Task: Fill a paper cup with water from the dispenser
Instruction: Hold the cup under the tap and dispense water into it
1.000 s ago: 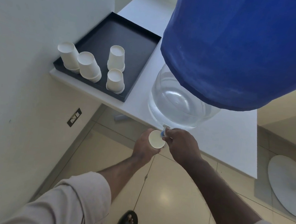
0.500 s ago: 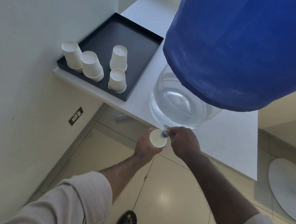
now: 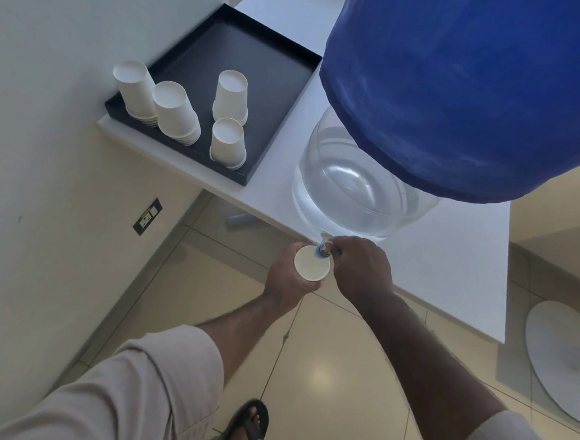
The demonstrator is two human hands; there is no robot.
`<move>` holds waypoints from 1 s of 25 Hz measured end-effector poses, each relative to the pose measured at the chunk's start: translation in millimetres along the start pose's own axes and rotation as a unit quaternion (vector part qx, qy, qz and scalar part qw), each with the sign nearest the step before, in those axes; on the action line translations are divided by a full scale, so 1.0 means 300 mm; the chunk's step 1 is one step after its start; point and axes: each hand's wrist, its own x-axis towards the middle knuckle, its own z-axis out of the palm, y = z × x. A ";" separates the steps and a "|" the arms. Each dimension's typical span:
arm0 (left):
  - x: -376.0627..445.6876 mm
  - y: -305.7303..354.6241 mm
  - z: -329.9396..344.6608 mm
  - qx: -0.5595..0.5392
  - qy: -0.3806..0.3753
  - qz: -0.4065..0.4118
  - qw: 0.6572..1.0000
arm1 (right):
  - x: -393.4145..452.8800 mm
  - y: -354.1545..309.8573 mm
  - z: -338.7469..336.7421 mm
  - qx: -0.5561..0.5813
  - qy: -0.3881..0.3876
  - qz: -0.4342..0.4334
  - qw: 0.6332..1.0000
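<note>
My left hand (image 3: 286,278) grips a white paper cup (image 3: 311,263) from below and holds it upright, mouth up, just under the small blue-and-white tap (image 3: 323,248) of the water dispenser. My right hand (image 3: 360,269) is closed around that tap, fingers pinched on it. The dispenser is a clear water jug (image 3: 359,187) standing at the front edge of a white table (image 3: 450,258), with a blue cloth cover (image 3: 462,87) over its upper part. I cannot tell if water is in the cup.
A black tray (image 3: 258,59) on the table's left end holds several stacks of upside-down white paper cups (image 3: 230,95). A wall with a power socket (image 3: 147,216) is on the left. Tiled floor, my sandalled foot (image 3: 246,430) and a round white base (image 3: 563,359) lie below.
The view has shifted slightly; both hands stay at the tap, the cup still held under it.
</note>
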 end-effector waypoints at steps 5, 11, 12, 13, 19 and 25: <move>-0.001 -0.018 -0.001 0.006 0.015 -0.005 1.000 | 0.000 0.003 0.005 -0.004 0.006 -0.008 1.000; 0.010 -0.023 0.011 0.011 0.028 0.002 1.000 | 0.011 0.014 0.014 -0.012 -0.004 -0.003 1.000; 0.010 -0.025 0.012 0.012 0.029 0.006 0.999 | 0.011 0.014 0.015 -0.013 -0.004 -0.005 1.000; 0.009 -0.026 0.014 0.015 0.030 0.010 0.999 | 0.009 0.014 0.014 -0.013 -0.002 -0.008 1.000; 0.006 -0.024 0.023 0.020 0.044 0.025 0.999 | 0.010 0.001 -0.005 -0.033 -0.010 -0.018 0.999; 0.003 -0.026 0.024 0.032 0.051 0.033 0.998 | 0.010 -0.001 -0.008 -0.031 -0.009 -0.011 0.999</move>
